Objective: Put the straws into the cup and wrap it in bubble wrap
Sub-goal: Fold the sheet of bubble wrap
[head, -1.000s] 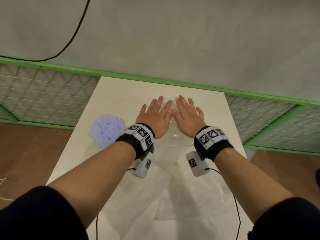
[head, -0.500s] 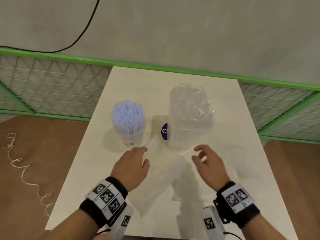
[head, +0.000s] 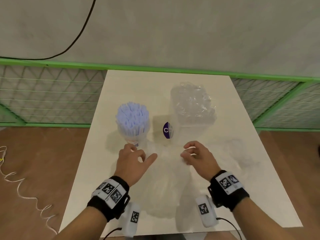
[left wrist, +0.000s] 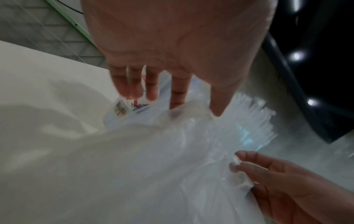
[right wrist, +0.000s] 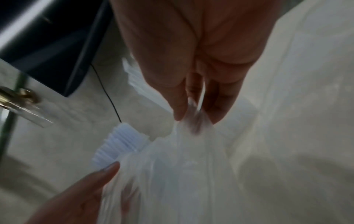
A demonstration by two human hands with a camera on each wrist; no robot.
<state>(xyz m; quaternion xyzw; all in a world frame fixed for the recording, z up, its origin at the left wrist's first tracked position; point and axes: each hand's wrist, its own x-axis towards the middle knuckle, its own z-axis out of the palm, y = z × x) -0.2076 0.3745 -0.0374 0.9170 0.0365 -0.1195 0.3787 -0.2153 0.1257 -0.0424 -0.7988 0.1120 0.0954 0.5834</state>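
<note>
A bundle of lilac straws [head: 132,116] stands upright in a clear cup [head: 134,140] on the left of the white table [head: 251,187]. A translucent bubble wrap sheet [head: 166,184] lies between my wrists and runs up to a tall clear plastic bundle [head: 192,103] with a purple label [head: 167,130]. My left hand [head: 138,158] is just in front of the cup, fingers curled, and the sheet bunches up between its thumb and fingers [left wrist: 195,109]. My right hand [head: 188,153] pinches a gathered fold of the sheet [right wrist: 195,119]. Both wrist views are blurred.
A green rail with wire mesh [head: 52,97] borders the table's far and side edges. A black cable [head: 83,32] hangs on the grey wall. A white cord [head: 20,184] lies on the brown floor to the left.
One second ago both hands lay flat, side by side, far out on the clear wrap. They have pulled back toward me and now hold the sheet near the cup.
</note>
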